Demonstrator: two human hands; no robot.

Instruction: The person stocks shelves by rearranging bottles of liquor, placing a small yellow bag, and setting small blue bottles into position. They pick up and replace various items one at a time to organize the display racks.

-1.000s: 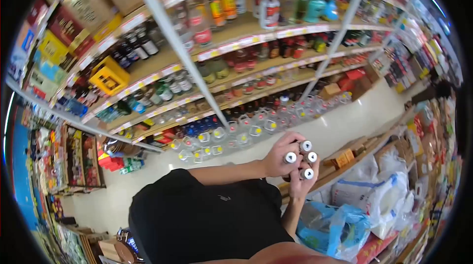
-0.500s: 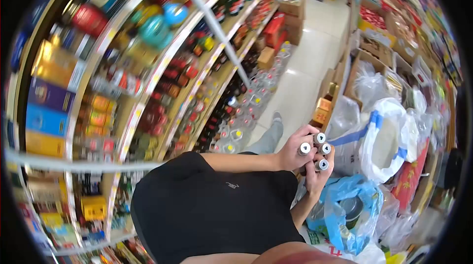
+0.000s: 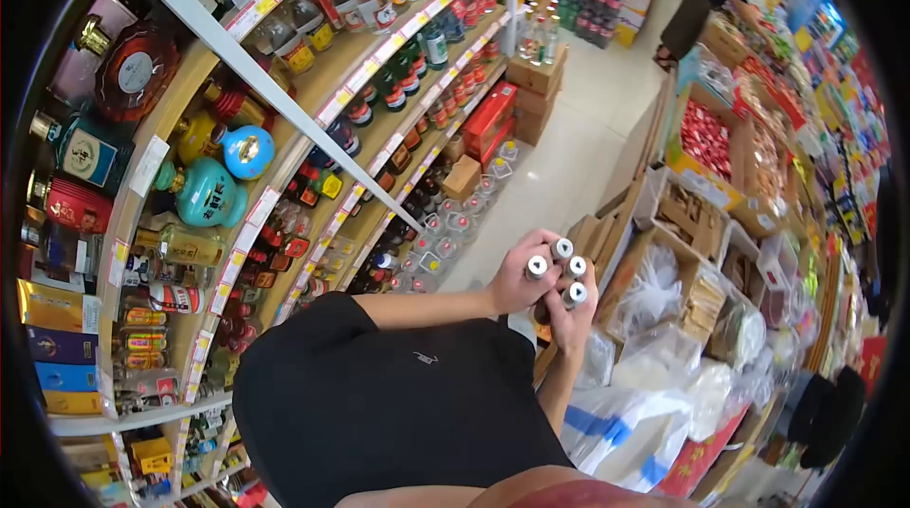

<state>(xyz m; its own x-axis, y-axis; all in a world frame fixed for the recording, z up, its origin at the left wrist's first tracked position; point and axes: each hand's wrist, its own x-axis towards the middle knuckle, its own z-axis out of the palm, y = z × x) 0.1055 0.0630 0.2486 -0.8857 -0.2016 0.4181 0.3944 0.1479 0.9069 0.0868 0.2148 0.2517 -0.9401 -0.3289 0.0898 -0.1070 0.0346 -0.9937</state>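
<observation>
My left hand [image 3: 517, 279] and my right hand [image 3: 572, 320] are together in front of my chest, fingers wrapped round several slim containers with silver-white caps. One cap [image 3: 536, 267] stands out by my left hand, and another [image 3: 574, 296] lies over my right hand. Two more caps show between the hands. The bodies of the containers are mostly hidden by my fingers, and which hand bears each one is partly unclear.
Shelves of bottles [image 3: 202, 190] line the left side, with a metal post [image 3: 275, 91] before them. Open boxes of packaged goods [image 3: 706, 138] and a white-blue sack [image 3: 621, 427] are on the right. Another person [image 3: 706, 10] bends over goods far down the tiled aisle [image 3: 569, 143].
The view has swung, bringing more of the aisle and the other person into sight. My hands appear further left, still holding the capped containers. The blue bag at lower right is out of view.
</observation>
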